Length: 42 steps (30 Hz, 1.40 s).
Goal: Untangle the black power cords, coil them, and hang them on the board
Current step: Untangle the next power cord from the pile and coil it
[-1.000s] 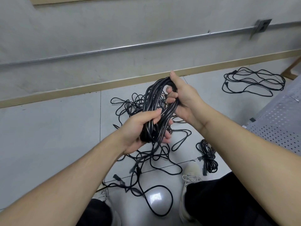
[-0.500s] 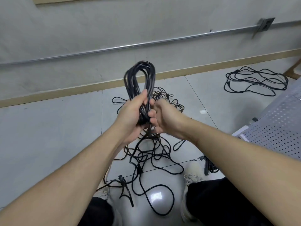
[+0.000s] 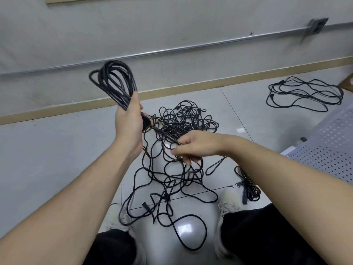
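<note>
Now the right hand (image 3: 193, 148) has pulled away from the coiled cord (image 3: 114, 83), seemingly pinching its loose tail. Left hand (image 3: 129, 119) grips the coil, held above the tangled pile (image 3: 181, 131) on the floor.

Utility or workshop-type room: bare grey wall (image 3: 95, 31) carrying a surface-mounted metal conduit (image 3: 172, 50) to a junction box (image 3: 316, 28), tan skirting (image 3: 191, 87), grey tiled floor (image 3: 47, 150), a white perforated board (image 3: 328, 150) at right, and black power cords (image 3: 181, 127) heaped loose.
</note>
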Available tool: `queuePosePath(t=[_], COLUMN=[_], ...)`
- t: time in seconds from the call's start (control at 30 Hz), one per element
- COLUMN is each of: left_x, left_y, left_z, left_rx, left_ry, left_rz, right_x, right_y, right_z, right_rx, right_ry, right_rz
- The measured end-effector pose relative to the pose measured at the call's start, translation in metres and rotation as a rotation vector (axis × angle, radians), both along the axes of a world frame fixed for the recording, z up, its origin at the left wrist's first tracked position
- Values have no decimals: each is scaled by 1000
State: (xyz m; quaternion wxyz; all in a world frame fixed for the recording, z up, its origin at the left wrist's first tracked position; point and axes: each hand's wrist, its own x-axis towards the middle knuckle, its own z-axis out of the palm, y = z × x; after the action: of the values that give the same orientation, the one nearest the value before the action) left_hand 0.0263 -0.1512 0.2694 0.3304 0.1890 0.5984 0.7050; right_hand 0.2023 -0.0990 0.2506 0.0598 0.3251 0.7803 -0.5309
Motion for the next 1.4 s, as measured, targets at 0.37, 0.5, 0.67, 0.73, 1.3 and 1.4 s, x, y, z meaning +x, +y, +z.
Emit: queuePosePath(t=[0.37,0.5,0.67,0.73,1.3,1.4], left_x=[-12,5,26,34,40,44], left_y=[-4,-4,-5,-7,-18,-22], left_z=[-10,-14,-20,-18,-17,-19], left_rx=[-298,-358,-359,-356,-369,-336], left_ry=[426,507,467,511,565,530], left_rz=[-94,-299,-458,-507,-731,-795], right_x=[25,16,15,12,12,13], right_y=[26,22,25,25,30,28], right_z=[11,17,22,22,19,16], right_rx=[-61,45,66,8,40,-260], right_ry=[513,643,639,618,783,759], right_rz=[-352,-612,-809,-823,-961,-976])
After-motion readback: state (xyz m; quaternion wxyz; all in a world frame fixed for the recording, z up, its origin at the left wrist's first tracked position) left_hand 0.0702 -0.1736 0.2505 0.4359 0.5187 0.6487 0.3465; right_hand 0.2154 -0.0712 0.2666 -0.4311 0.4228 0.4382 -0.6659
